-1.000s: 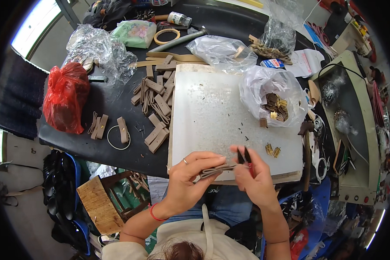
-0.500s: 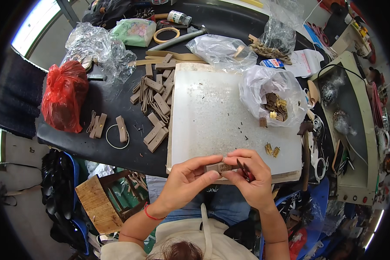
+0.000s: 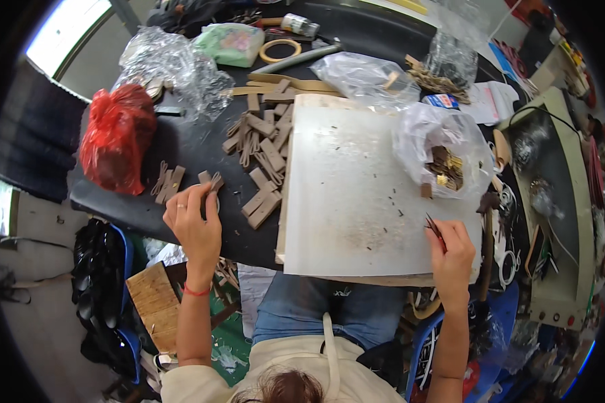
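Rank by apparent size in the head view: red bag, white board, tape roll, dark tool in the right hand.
1. White board
2. Red bag
3. Tape roll
4. Dark tool, judged by its visible part; the right hand hides some

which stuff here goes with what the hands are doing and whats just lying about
Likely in use:
- brown folded strap at the left hand
- dark pointed tool in the right hand
- brown strap pile
- gold-coloured metal pieces

Probably lying about:
- red bag
- yellowish ring
- bottle
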The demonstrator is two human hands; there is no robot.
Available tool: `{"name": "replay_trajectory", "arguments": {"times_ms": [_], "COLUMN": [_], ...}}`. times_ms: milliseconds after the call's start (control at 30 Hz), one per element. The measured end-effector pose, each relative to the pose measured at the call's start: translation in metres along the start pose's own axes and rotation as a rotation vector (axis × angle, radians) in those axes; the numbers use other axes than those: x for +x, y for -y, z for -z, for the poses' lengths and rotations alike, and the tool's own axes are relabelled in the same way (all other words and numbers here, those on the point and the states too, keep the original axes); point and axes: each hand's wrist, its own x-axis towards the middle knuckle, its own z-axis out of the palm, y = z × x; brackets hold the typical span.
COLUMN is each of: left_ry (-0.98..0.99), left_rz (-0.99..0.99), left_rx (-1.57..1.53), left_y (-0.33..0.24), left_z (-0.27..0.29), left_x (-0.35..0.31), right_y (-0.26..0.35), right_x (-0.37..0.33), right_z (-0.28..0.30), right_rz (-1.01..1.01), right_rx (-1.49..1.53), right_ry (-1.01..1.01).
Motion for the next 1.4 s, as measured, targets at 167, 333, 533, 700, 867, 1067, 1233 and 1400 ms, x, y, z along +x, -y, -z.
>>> {"name": "replay_trajectory", "arguments": {"times_ms": [167, 333, 533, 700, 867, 1067, 1233, 1400], "left_ry": [-0.097, 0.444, 1.019, 1.199, 1.135, 1.140, 0.957, 0.190], "left_rz": [-0.052, 0.039, 0.551, 0.632, 0.526, 0.627, 0.505, -0.098], "left_rx": [0.243, -0.715, -1.527, -1.508, -1.364, -1.436, -1.297, -0.256], "left_y": [0.019, -0.090, -0.145, -0.137, -0.132, -0.126, -0.113, -0.071], "left_z": [0.002, 0.035, 0.032, 0.031, 0.032, 0.038, 0.041, 0.019], "left_x": [0.024, 0.000, -0.022, -0.016, -0.019, -0.017, -0.011, -0.002], "right_y": [0.026, 0.070, 0.082, 0.059, 0.061, 0.067, 0.076, 0.067], "right_x": [-0.002, -0.005, 0.000, -0.009, 0.000, 0.000, -0.005, -0.008], "right_z": [-0.004, -0.012, -0.011, -0.018, -0.011, -0.018, -0.028, -0.040], "right_rz": [-0.126, -0.539, -0.397, 0.359, 0.492, 0.611, 0.543, 0.331], "right_rx": [0.193, 0.863, 0.945, 0.487, 0.392, 0.361, 0.327, 0.353], "right_ry": [-0.023, 0.222, 0.346, 0.201, 0.278, 0.205, 0.152, -0.005]}}
